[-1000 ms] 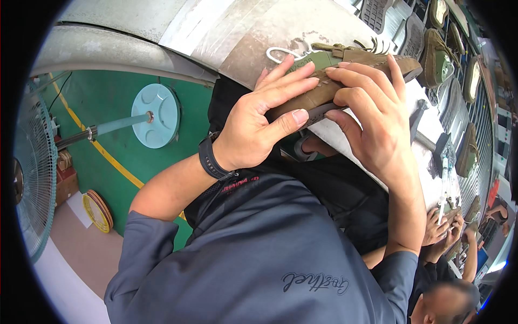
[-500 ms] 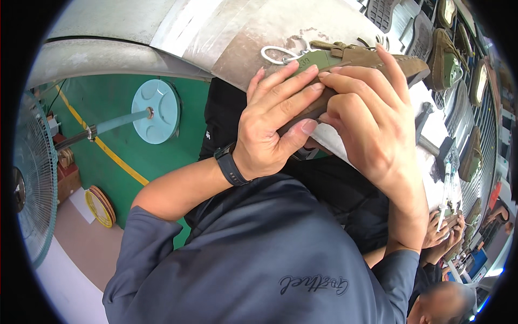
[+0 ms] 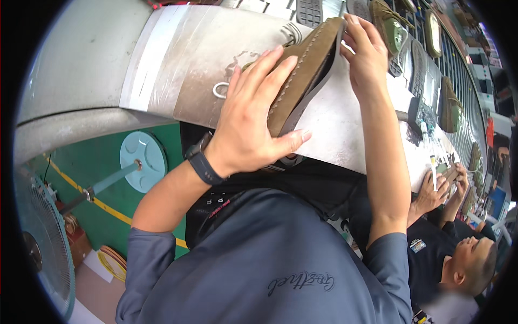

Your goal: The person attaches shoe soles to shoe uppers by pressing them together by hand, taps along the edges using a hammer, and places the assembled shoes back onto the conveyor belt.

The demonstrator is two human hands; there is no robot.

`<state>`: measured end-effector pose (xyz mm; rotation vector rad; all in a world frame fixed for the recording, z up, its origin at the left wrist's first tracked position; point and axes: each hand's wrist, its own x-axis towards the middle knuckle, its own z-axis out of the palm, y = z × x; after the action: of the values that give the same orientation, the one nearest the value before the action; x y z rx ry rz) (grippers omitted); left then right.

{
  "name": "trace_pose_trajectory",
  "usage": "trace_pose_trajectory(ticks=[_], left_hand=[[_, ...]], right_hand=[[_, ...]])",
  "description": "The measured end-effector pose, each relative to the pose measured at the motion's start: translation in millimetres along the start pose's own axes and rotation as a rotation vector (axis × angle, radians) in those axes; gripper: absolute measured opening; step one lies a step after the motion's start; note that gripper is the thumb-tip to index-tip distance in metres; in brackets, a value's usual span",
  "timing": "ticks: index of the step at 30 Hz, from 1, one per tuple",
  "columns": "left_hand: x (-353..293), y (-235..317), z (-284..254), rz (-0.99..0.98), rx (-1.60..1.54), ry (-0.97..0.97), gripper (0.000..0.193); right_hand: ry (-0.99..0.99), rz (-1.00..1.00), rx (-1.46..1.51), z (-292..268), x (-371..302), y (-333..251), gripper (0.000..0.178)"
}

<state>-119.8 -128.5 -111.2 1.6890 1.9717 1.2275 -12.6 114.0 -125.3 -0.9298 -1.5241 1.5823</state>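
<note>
A brown shoe (image 3: 305,65) with pale stitching along its side is tilted on its edge over the worktable. Along its lower side runs a dark sole (image 3: 318,89), with a gap showing between it and the upper. My left hand (image 3: 245,121) holds the rear part, fingers laid over the upper and thumb stretched out by the sole edge. At the toe end, my right hand (image 3: 369,59) grips the tip with bent fingers; its thumb is mostly hidden. A white loop (image 3: 220,90) shows beside my left fingers.
The pale worktable (image 3: 199,59) lies under the shoe. Loose soles (image 3: 309,12) and other shoes (image 3: 386,27) stand on a slatted rack (image 3: 458,59) beyond. Small tubes (image 3: 426,132) are at the right, near a co-worker's hands (image 3: 431,191). A fan (image 3: 48,243) stands at the left.
The shoe has been turned so its toe points away and its sole side shows. My right hand has moved from the shoe's side to its toe; my left has shifted a little left.
</note>
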Motion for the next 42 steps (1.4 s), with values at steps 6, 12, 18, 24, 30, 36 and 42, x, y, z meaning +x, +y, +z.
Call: trace_pose_trajectory(ticks=[6,12,18,24,30,36,42], left_hand=[[11,-13,3,0.033,-0.039,-0.099,0.104],[12,-16,5,0.034,-0.098,-0.076,0.105],[15,-16,7,0.042,-0.111,-0.09,0.106],[13,-16,6,0.057,-0.099,-0.076,0.105],[12,-15,7,0.041,-0.078,-0.079,0.103],[12,-15,7,0.035,-0.074,-0.081,0.104],[13,-13,8,0.039,-0.081,-0.078,0.105]], right_hand=[[-0.107,-0.014,-0.039,15,21,11,0.04],[0.008,0.014,0.035,36,15,6,0.041],[0.149,-0.184,-0.168,40,11,3,0.039],[0.04,-0.095,-0.256,38,3,-13,0.032],[-0.014,-0.114,-0.036,38,-10,1,0.041],[0.032,-0.054,0.089,44,-8,4,0.041],[0.314,-0.527,-0.656,49,-19,-10,0.034]])
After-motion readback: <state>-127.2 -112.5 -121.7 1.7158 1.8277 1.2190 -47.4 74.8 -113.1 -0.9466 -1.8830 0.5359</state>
